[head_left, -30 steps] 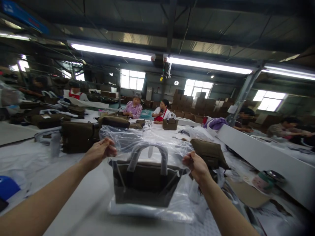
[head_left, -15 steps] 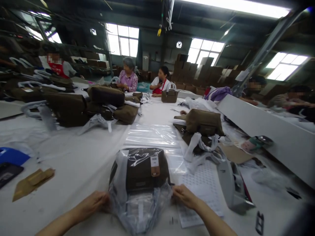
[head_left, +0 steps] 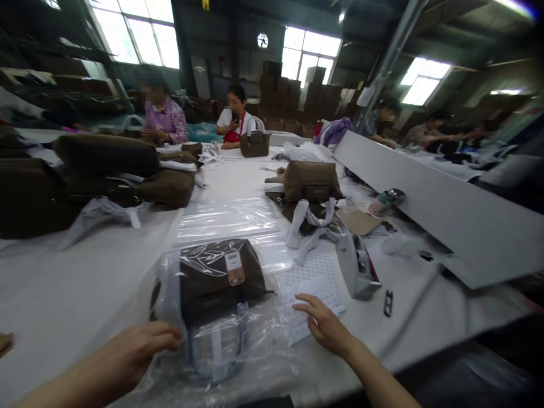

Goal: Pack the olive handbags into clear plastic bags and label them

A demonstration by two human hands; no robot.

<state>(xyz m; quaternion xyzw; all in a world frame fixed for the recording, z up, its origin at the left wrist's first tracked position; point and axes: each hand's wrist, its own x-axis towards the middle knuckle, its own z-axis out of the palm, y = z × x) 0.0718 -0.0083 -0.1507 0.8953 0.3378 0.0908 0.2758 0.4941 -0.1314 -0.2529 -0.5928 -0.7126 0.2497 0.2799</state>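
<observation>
Since the earlier frame, right hand (head_left: 323, 326) had come off the clear plastic bag (head_left: 232, 340), grip spread apart by printed paper (head_left: 329, 275). Left hand (head_left: 147, 347) was at the bag's left edge; could not tell if clamped. Brown handbag (head_left: 212, 283) lay inside, on the table (head_left: 106, 272). Tape dispenser (head_left: 352, 275) stood beyond, right.

Daylight entered through the far windows (head_left: 312, 51), whose panes were overexposed to white. A lit strip (head_left: 516, 8) at the top right carried a purple fringe. The roof area and the stacked boxes (head_left: 283, 93) remained dim. The white table (head_left: 114, 283) received soft, diffuse light. Glare streaked the clear plastic bag (head_left: 208, 258) and the plastic sheets (head_left: 229, 221). Wide-angle distortion tilted the post (head_left: 397, 42) and stretched the margins. Background detail was soft, and the lower right corner was dark.
</observation>
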